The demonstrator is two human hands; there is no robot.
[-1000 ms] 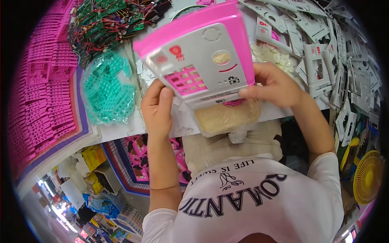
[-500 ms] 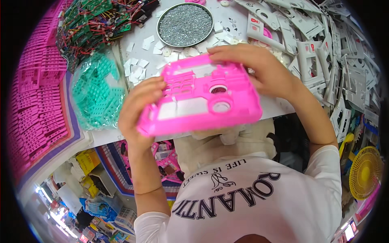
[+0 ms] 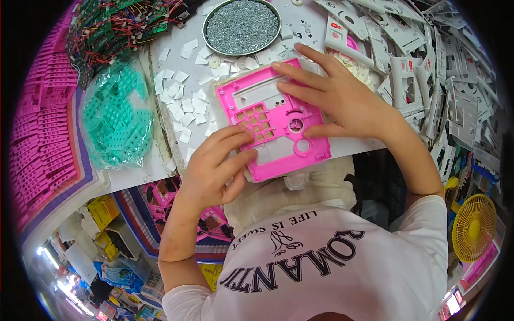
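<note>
Wears a white T-shirt [image 3: 321,257] with dark lettering [image 3: 295,266]. Touches a pink plastic housing [image 3: 277,119] with right hand [image 3: 348,100] spread wide and left hand [image 3: 213,170] half-curled.

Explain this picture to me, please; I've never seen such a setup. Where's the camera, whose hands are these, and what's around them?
There is no machine here: these are a person's bare left hand and right hand. A wide fisheye camera worn on the head looks down at them, so straight edges bend near the rim. Both touch a pink plastic panel, the left at its left side, the right spread over its right. On the table lie a round dish of small metal pieces, scattered white squares, a bag of turquoise parts and wired circuit boards.
</note>
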